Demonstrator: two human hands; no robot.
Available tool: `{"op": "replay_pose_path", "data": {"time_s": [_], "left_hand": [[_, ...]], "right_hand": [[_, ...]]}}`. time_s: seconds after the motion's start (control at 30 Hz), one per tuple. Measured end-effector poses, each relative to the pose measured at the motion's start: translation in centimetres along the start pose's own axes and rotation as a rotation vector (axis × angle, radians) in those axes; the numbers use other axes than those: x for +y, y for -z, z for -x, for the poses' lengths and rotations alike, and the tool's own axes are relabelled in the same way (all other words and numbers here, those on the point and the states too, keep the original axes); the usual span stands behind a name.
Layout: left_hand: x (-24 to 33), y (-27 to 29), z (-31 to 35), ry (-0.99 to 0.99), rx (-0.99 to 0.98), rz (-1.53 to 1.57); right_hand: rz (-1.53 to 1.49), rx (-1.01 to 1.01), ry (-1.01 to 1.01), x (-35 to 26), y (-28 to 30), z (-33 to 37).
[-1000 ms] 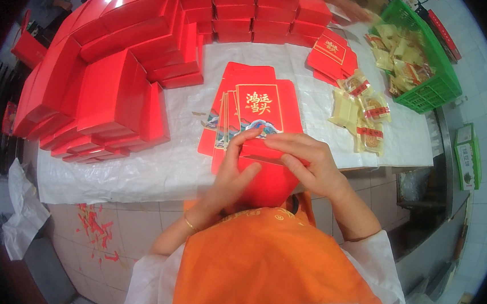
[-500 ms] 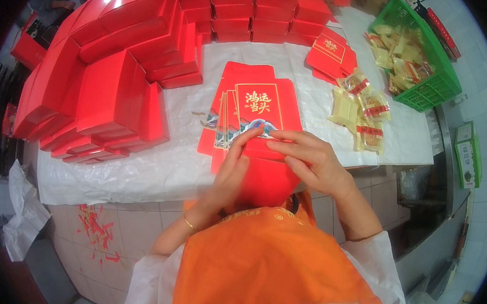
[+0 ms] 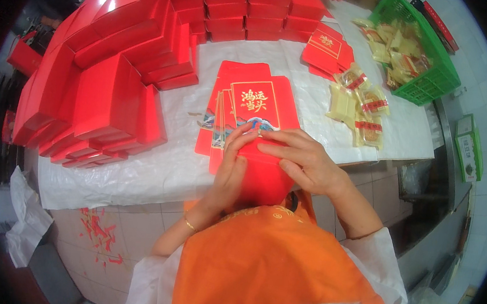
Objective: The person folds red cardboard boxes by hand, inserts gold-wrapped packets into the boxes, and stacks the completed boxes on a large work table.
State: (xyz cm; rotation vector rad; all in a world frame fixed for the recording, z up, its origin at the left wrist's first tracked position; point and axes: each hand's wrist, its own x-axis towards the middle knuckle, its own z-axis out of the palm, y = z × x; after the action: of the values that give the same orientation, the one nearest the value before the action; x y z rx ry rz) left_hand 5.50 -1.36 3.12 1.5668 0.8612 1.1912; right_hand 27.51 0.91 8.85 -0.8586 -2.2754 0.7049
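Note:
At the table's front edge, close to my apron, I hold a red cardboard box [image 3: 265, 179] between both hands. My left hand [image 3: 229, 171] wraps its left side, with the fingertips bent over the top edge. My right hand [image 3: 306, 160] lies across the right side, fingers together and pressing on the upper edge near the left fingertips. The box's underside is hidden. Just beyond my fingers lies a fanned stack of flat red box blanks [image 3: 276, 100] with gold lettering, a gold frame and a blue wave picture.
Stacked red boxes [image 3: 108, 95] fill the table's left side and back. Another pile of flat red blanks [image 3: 323, 49] lies at the back right. Beside it are several wrapped pastries [image 3: 344, 105] and a green basket [image 3: 431, 87] of more. Red scraps [image 3: 99, 235] litter the floor.
The view has shifted slightly. My fingers have pressed a little further over the box's upper edge, and both hands keep their hold.

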Motion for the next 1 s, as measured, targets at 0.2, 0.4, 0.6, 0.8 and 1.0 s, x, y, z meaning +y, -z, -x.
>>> {"op": "replay_pose_path", "data": {"time_s": [0.2, 0.4, 0.6, 0.8, 1.0], "left_hand": [[-0.7, 0.0, -0.1, 0.019, -0.027, 0.048], [-1.4, -0.1, 0.2, 0.077, 0.014, 0.118], [-2.4, 0.1, 0.2, 0.07, 0.037, 0.095], [-2.6, 0.0, 0.2, 0.094, 0.062, 0.092], [-2.2, -0.1, 0.3, 0.161, 0.077, 0.102]], "right_hand": [[-0.067, 0.076, -0.092, 0.3, -0.8, 0.0], [-0.181, 0.104, -0.187, 0.2, -1.5, -0.5], [-0.15, 0.075, -0.081, 1.6, -0.9, 0.1], [-0.282, 0.186, -0.156, 2.9, -2.2, 2.0], [-0.294, 0.234, -0.167, 3.0, -3.0, 1.7]]}}
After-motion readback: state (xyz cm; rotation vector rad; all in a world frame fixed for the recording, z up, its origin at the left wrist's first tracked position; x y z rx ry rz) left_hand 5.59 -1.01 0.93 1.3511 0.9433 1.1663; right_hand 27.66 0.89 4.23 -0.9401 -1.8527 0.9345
